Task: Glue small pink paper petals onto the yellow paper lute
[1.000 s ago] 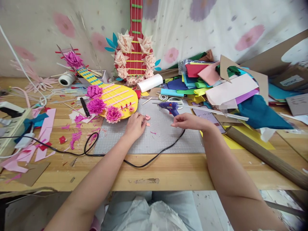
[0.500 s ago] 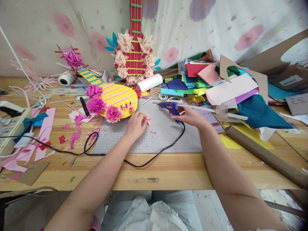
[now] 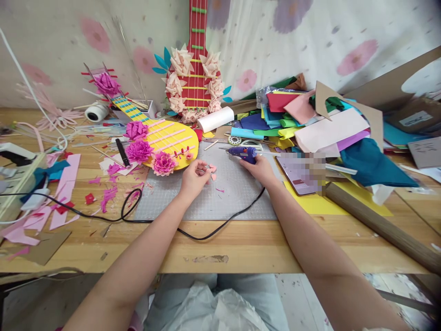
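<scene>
My left hand (image 3: 195, 177) is closed in a pinch over the grey cutting mat (image 3: 227, 202). A small pink paper piece with rounded petals (image 3: 213, 173) sticks out from its fingertips. To the right, my right hand (image 3: 260, 170) wraps round the handle of a blue hot glue gun (image 3: 241, 151), whose nozzle points left. The gun's black cord (image 3: 237, 212) curves across the mat and the table's front. Just beyond my left hand lies a yellow paper guitar (image 3: 177, 136) with pink paper flowers (image 3: 164, 163).
A red paper guitar (image 3: 196, 85) with pale flowers leans at the back. Coloured paper (image 3: 272, 117) piles up at the back right. A phone (image 3: 296, 174) and a brown roll (image 3: 375, 223) lie right. Pink scraps (image 3: 67, 184) and a power strip (image 3: 20, 188) are left.
My right hand has closed round the glue gun's handle, shifting left and lower over it. My left hand stays almost in place, fingers slightly turned, still holding the pink paper petals.
</scene>
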Demonstrator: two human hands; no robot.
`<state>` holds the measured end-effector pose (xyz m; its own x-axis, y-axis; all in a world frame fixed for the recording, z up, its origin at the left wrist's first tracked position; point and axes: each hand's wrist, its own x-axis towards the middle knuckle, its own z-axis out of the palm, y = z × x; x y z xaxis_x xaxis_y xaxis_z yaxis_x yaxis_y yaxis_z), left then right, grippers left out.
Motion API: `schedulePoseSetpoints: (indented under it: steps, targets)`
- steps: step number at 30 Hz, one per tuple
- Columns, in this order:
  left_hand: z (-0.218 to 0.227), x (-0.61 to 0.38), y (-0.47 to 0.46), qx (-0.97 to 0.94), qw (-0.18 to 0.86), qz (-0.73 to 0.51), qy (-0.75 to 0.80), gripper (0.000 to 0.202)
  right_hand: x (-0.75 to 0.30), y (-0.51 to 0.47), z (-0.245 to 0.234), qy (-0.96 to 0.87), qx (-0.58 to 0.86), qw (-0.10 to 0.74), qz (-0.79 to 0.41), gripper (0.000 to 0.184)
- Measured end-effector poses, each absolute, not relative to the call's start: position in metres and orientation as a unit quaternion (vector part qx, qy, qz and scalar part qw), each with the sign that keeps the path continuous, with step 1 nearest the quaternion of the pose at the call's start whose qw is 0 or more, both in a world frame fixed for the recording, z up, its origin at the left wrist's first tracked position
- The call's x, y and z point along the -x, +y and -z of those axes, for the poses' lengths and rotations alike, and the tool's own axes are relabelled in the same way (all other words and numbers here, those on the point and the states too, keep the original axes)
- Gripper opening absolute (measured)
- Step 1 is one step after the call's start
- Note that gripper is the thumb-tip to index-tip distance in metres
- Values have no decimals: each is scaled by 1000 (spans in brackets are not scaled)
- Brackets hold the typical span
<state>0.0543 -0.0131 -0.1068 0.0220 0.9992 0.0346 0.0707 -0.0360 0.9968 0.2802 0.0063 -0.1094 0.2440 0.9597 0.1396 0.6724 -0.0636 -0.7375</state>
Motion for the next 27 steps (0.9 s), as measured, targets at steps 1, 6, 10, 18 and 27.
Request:
schedulePoseSetpoints:
  steps: [1,6,10,18,27]
  targets:
    - [106,-55,-13,-517,496,-488,498,17,-280,5,109,-561,707,374,-213,36]
    - [99,-57,-15,-467,547,-497,485,17,-265,-4,95,-490,608,520,-346,39]
    - [95,-60,-18,-447,566,-496,484,22,-245,-8,85,-478,529,559,-423,37]
    - [98,-64,-16,-438,581,-481,489,19,-218,-2,95,-501,521,510,-466,46]
    - [97,-66,-18,-433,596,-472,484,12,-212,-1,102,-514,557,489,-432,55]
